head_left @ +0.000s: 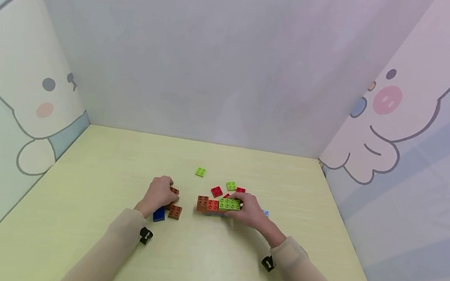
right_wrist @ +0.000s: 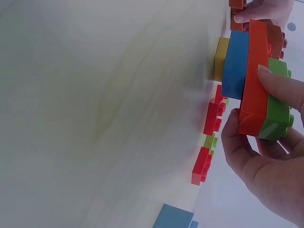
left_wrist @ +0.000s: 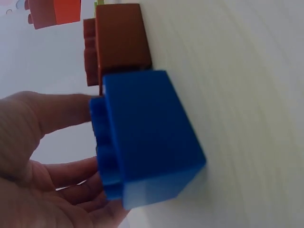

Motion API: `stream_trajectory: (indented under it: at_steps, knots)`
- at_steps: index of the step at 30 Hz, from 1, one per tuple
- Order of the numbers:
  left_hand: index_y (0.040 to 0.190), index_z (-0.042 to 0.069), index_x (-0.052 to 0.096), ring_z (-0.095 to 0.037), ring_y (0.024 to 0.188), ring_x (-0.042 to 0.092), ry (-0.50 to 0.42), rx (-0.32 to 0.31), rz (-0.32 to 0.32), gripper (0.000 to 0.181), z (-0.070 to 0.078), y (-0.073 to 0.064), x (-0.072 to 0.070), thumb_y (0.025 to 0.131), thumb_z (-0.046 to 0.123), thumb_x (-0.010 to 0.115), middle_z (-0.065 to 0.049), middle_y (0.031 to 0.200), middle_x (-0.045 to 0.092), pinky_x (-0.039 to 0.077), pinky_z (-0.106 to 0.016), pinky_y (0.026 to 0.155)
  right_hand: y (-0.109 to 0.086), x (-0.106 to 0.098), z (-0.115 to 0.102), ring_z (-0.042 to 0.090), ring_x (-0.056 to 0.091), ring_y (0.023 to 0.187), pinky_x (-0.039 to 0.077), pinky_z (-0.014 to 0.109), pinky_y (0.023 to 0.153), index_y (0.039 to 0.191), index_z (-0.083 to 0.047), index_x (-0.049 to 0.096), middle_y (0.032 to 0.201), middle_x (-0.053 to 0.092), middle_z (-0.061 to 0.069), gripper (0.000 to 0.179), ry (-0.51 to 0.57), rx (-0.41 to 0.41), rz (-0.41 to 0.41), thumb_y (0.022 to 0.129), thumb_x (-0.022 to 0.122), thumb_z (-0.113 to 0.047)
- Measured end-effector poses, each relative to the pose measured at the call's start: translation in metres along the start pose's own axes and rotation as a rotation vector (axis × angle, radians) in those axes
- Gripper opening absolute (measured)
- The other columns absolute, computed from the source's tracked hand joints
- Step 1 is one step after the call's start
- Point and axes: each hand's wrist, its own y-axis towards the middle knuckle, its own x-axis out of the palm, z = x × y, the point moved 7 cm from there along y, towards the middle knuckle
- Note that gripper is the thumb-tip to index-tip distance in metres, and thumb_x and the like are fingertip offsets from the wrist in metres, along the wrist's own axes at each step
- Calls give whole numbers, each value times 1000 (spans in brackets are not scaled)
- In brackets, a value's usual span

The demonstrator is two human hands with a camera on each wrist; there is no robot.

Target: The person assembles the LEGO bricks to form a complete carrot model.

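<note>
Overhanging orange brick (right_wrist: 252,85), right grip (head_left: 248,209), roomy tabletop (head_left: 201,260)

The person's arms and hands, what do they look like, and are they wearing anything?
The left arm wears a long, plain cream sleeve, and the right arm wears a matching right sleeve. A small black gadget sits by the left cuff, and its black twin by the right. The left hand and right hand wear no gloves.

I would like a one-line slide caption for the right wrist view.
Right hand grips a multicolored brick stack; red bricks lie nearby on the tabletop.
</note>
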Motion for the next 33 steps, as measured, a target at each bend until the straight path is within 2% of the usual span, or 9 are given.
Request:
stream_trajectory:
  at_steps: [7, 12, 16, 25, 33]
  knots:
    - [116, -6, 62, -30, 90, 56, -49, 80, 63, 48, 9, 0, -3, 72, 6, 75, -19, 106, 62, 48, -46, 78, 1, 0, 0, 11, 55, 86, 46, 32, 75, 105, -12, 69, 102, 64, -2, 37, 5, -6, -11, 73, 85, -21]
    - [121, -3, 61, -28, 95, 55, -91, 110, 68, 51, 19, -4, -5, 74, 7, 78, -15, 108, 62, 47, -45, 82, 1, 0, 1, 11, 55, 85, 47, 31, 74, 104, -13, 69, 100, 64, -3, 36, 12, 1, -15, 73, 85, -21]
    - [119, -1, 63, -29, 100, 54, -87, 133, 67, 47, 29, -9, -7, 75, 10, 77, -14, 110, 62, 45, -46, 85, 1, -1, 2, 12, 55, 85, 47, 31, 74, 104, -12, 69, 100, 63, -3, 36, 17, 2, -16, 73, 85, -21]
    - [113, 3, 68, -26, 96, 57, -99, 240, 92, 39, 53, -19, -10, 75, 7, 75, -9, 107, 65, 48, -44, 81, 1, -1, 1, 12, 55, 84, 48, 30, 71, 105, -13, 69, 102, 63, -2, 37, 22, 4, -23, 73, 85, -21]
    - [111, 4, 70, -23, 89, 59, -147, 277, 104, 38, 69, -25, -12, 75, 10, 78, -6, 100, 67, 50, -40, 76, 1, -2, 1, 12, 55, 85, 48, 30, 70, 104, -13, 69, 102, 63, -2, 37, 29, 5, -18, 72, 85, -20]
